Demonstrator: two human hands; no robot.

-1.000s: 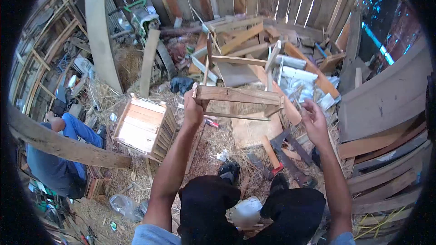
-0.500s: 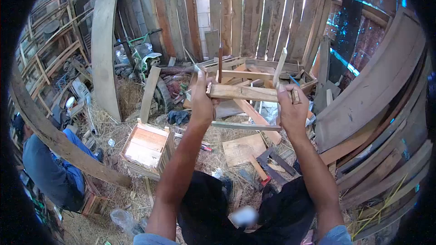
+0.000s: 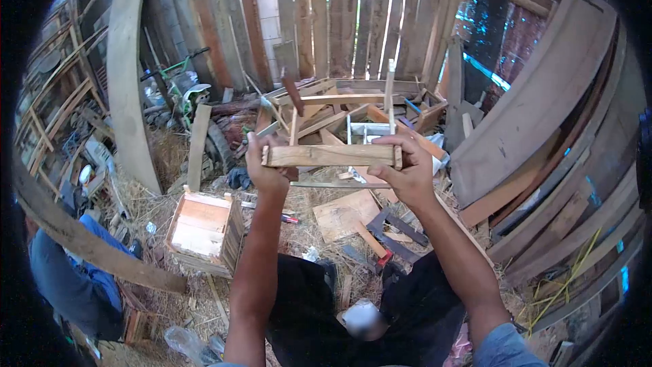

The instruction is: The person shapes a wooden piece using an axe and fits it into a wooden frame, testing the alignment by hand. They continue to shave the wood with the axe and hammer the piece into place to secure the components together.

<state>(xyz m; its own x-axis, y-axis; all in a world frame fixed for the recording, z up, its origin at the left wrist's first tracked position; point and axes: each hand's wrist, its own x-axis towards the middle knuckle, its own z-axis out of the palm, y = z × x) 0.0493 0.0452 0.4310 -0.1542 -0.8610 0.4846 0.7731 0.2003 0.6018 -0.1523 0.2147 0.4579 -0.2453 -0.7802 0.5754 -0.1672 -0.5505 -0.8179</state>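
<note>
A small wooden frame (image 3: 329,156) is held up in front of me, its thick brown bar running level between my hands. My left hand (image 3: 270,168) is closed around the bar's left end. At the other end, my right hand (image 3: 411,170) grips it, with the thumb below and fingers over the top. A thin upright stick (image 3: 390,92) rises behind the right end, and a thin slat (image 3: 333,185) shows below the bar. How these pieces join is partly hidden by my fingers.
A wooden box (image 3: 200,228) stands on the straw-covered floor. Flat plywood (image 3: 348,216) and a hammer-like tool with a red end (image 3: 384,257) lie before my legs. Scrap wood (image 3: 326,122) is piled behind. Large boards (image 3: 536,95) lean at right. Another person (image 3: 75,278) sits at left.
The wooden frame has turned from a slant to nearly level, seen more squarely. My right hand has shifted its hold, and the head view has swung slightly to the right.
</note>
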